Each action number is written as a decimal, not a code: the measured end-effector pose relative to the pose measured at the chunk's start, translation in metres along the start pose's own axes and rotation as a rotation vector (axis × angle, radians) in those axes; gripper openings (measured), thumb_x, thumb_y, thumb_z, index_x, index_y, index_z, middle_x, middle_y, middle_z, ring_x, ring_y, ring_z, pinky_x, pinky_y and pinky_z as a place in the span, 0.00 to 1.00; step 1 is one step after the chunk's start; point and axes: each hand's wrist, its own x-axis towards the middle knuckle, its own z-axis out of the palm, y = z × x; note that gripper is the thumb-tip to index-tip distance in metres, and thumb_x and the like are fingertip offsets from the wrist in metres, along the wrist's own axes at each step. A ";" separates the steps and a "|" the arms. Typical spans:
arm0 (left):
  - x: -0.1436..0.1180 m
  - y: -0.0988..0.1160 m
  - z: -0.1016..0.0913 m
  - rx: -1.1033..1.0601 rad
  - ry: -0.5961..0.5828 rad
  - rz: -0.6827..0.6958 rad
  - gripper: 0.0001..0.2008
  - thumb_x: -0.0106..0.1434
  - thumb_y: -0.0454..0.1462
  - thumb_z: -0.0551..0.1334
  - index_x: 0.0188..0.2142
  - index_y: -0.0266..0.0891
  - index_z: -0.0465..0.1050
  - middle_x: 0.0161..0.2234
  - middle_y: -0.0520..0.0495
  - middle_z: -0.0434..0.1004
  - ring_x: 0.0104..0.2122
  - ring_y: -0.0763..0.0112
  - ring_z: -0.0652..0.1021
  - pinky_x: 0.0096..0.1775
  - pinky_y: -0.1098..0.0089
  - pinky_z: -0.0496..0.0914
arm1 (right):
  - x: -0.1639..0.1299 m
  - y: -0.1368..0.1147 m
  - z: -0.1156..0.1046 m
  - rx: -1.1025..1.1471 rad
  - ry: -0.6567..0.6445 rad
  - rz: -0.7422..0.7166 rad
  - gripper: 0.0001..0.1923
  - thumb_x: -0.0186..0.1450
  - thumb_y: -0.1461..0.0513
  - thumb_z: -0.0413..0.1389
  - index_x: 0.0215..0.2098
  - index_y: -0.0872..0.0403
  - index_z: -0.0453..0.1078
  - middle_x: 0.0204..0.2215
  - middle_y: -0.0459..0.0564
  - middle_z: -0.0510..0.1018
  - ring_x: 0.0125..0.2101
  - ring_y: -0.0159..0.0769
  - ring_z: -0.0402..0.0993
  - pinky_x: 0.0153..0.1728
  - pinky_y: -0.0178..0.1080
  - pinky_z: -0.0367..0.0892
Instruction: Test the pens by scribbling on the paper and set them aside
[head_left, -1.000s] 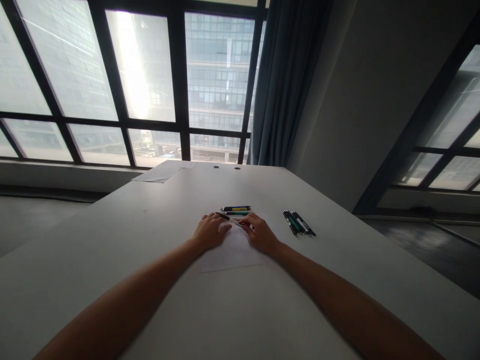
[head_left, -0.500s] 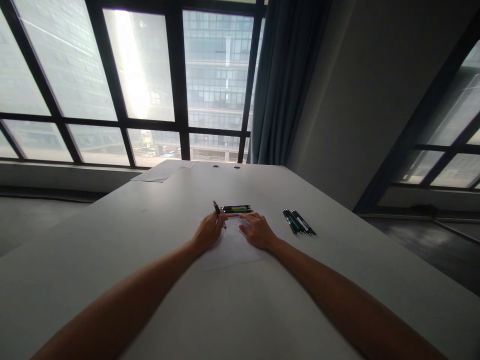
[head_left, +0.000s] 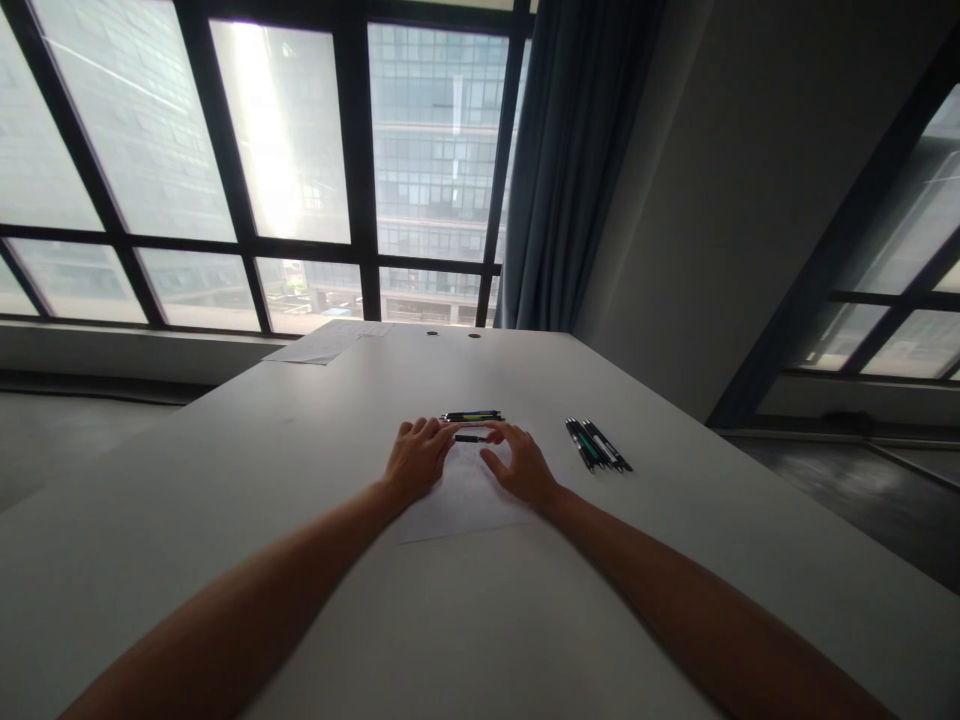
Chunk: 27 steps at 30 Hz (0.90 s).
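A wide pale table [head_left: 225, 480] fills the lower frame, with bare room on both sides of my arms and its far edge under the windows [head_left: 285, 150] at the top. A sheet [head_left: 461, 505] lies at centre. My left hand [head_left: 416, 458] rests flat on it, fingers loose. My right hand [head_left: 521, 465] curves open. A black pen [head_left: 470, 438] spans the gap between my fingertips. More pens [head_left: 472, 416] lie just beyond; another bunch [head_left: 598, 445] lies to the right. No writing is readable.
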 end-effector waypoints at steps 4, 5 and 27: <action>-0.001 -0.002 0.003 -0.023 0.022 0.016 0.16 0.71 0.40 0.51 0.54 0.45 0.71 0.43 0.42 0.75 0.45 0.59 0.71 0.46 0.58 0.63 | -0.001 -0.002 0.001 -0.012 -0.035 -0.053 0.13 0.65 0.60 0.56 0.48 0.52 0.71 0.38 0.51 0.80 0.41 0.41 0.74 0.46 0.44 0.62; -0.001 -0.003 0.004 -0.025 0.025 0.026 0.16 0.71 0.41 0.51 0.53 0.45 0.72 0.43 0.42 0.75 0.45 0.60 0.71 0.46 0.58 0.63 | -0.001 -0.001 0.002 -0.025 -0.046 -0.057 0.11 0.66 0.60 0.55 0.46 0.52 0.72 0.39 0.51 0.80 0.41 0.41 0.75 0.45 0.44 0.62; -0.001 -0.001 0.005 -0.035 -0.054 -0.033 0.13 0.70 0.42 0.53 0.42 0.40 0.74 0.37 0.43 0.79 0.38 0.62 0.78 0.42 0.63 0.69 | 0.008 0.020 -0.004 0.099 0.260 0.197 0.20 0.67 0.51 0.50 0.51 0.54 0.65 0.40 0.53 0.76 0.34 0.38 0.72 0.39 0.41 0.68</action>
